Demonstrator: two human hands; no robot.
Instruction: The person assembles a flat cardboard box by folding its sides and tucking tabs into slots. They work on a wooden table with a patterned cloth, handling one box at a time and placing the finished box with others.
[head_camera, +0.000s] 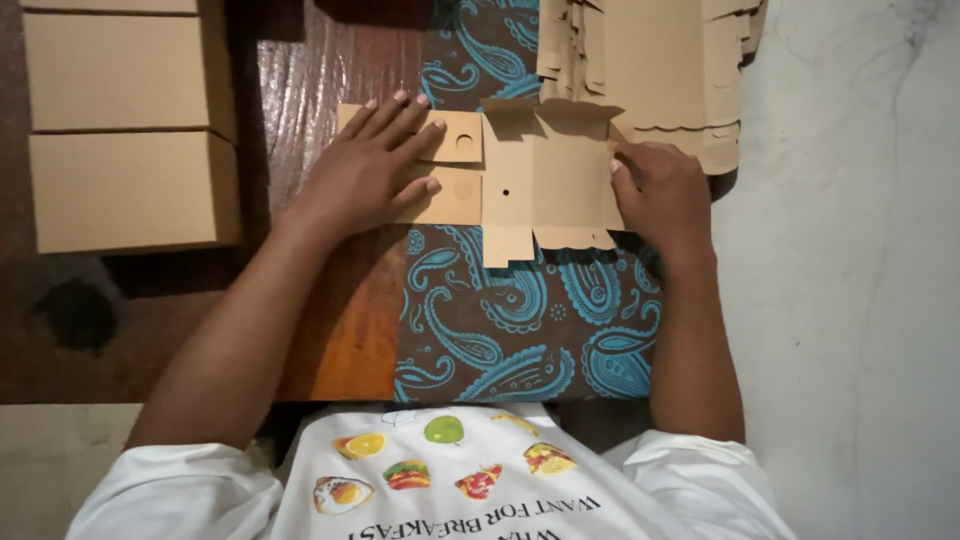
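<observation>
Head view: left hand (370, 165) presses flat, fingers spread, on the unfolded cardboard box blank (530, 175) lying on the paisley cloth (500, 320) over the surface, right hand (660, 190) curled, its grip pinching the blank's right edge.

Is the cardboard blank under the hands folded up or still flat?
Partly folded. The blank lies mostly flat under the left hand, while the right hand lifts one side panel and the rear flap stands raised.

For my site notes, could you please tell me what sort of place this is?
Probably a small home workshop for folding boxes: a flat brown cardboard box blank lies on a blue paisley cloth, a stack of unfolded blanks behind and finished brown boxes beside.
</observation>
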